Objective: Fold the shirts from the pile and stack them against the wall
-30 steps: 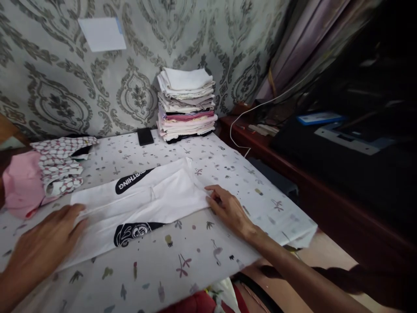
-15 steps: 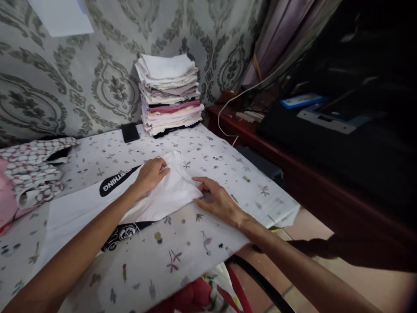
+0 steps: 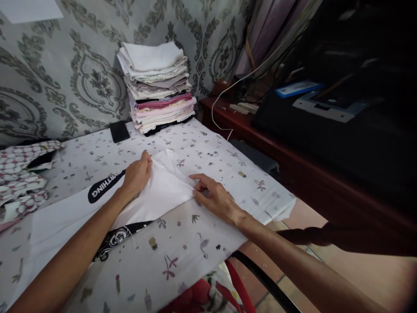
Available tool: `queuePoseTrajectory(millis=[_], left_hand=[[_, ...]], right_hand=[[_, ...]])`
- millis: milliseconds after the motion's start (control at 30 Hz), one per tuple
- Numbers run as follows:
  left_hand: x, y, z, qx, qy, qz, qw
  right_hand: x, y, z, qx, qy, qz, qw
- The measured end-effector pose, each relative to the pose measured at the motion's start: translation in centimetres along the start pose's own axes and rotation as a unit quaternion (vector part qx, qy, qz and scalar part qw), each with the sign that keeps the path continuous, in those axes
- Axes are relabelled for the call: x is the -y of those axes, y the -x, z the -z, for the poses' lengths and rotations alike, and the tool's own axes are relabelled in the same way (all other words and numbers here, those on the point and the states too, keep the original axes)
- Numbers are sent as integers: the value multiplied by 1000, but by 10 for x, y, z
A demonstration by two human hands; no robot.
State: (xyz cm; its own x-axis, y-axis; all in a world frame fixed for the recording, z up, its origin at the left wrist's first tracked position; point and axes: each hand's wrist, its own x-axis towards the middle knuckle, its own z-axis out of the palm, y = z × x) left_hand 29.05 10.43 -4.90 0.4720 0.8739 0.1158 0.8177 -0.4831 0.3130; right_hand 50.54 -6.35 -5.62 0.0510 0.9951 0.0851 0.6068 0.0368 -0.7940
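Note:
A white T-shirt [image 3: 169, 187] with black printed patches lies partly folded over on the patterned sheet. White lettering shows on one dark patch [image 3: 104, 187], partly covered by my left forearm. My left hand [image 3: 138, 171] is closed on the shirt's fabric near its upper middle, drawing up a crease. At the shirt's right corner, my right hand [image 3: 215, 198] pinches the edge between thumb and fingers, and the cloth between both hands looks stretched. Another black printed part [image 3: 119, 239] peeks out beneath the near edge.
Folded clothes form a tall stack [image 3: 159, 87] against the patterned wall, with a dark flat object [image 3: 119, 131] beside it. Loose patterned clothing [image 3: 22, 174] lies at the left. A dark red wooden desk [image 3: 293, 174] with a white cable [image 3: 213, 106] stands on the right.
My left hand has closed more tightly on the fabric and pulled it slightly leftward and up. The cloth toward my right hand is tauter. The camera view has shifted a little.

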Motion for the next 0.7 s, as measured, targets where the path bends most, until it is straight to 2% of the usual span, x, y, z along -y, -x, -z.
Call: queuePoseTrajectory(millis=[133, 300, 467, 567, 700], left_hand=[[-3, -2, 1, 21, -28, 0, 999], [5, -6, 20, 77, 96, -6, 992], [25, 7, 48, 152, 193, 35, 969], [33, 22, 54, 182, 168, 27, 969], [35, 37, 53, 161, 78, 9, 984]], right_hand=[[-2, 0, -3, -28, -47, 2, 999], [-5, 0, -6, -50, -30, 16, 998], [-5, -1, -5, -64, 37, 52, 996], [4, -12, -4, -48, 62, 74, 994], [27, -44, -16, 4, 121, 127, 984]])
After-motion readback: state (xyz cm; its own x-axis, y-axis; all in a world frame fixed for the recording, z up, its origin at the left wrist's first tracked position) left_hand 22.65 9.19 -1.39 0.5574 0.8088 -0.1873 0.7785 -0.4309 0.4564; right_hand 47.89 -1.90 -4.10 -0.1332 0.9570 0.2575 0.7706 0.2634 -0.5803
